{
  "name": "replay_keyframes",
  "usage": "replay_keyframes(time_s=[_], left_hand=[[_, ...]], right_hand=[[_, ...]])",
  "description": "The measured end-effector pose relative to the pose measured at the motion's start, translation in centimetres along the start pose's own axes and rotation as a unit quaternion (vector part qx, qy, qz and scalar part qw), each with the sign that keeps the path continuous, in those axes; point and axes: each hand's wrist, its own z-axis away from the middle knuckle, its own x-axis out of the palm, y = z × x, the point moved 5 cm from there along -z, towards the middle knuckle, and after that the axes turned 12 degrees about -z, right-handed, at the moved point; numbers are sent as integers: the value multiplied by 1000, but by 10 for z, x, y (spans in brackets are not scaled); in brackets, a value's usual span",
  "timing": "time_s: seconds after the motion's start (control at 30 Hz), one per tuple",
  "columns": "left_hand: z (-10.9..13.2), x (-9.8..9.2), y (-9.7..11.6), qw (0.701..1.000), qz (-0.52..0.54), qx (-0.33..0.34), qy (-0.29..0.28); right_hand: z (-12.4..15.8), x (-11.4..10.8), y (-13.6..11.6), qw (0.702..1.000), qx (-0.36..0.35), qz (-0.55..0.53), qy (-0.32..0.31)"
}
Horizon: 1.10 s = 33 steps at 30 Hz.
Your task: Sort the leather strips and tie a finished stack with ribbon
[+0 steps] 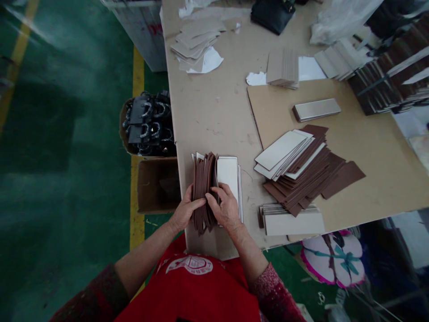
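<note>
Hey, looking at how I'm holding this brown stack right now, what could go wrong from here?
1. The brown stack stands on edge between your left hand and right hand, and looks bowed and loose; sheets could splay or slip out.
2. It sits near the table edge, with an open cardboard box on the floor below; dropped sheets might fall in.

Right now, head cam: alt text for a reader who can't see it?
Left hand and right hand clasp a stack of brown cards on edge at the near edge of a tan table. A fanned pile of brown and white cards lies to its right; an open cardboard box stands on the green floor at left.
</note>
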Motion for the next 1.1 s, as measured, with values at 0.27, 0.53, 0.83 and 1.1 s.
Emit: replay_keyframes(time_s=[0.27, 0.53, 0.83, 1.1], left_hand=[[-1, -2, -1, 1000, -3, -3, -1], [1, -6, -3, 1000, -8, -7, 10], [-2, -4, -2, 1000, 1, 6, 4], [1, -4, 1, 1000, 2, 6, -4]], right_hand=[[2, -1, 0, 1000, 1, 1, 11], [3, 3, -1, 997, -67, -28, 2], [0, 7, -2, 999, -36, -17, 4], [-3, 8, 2, 998, 1, -55, 17]])
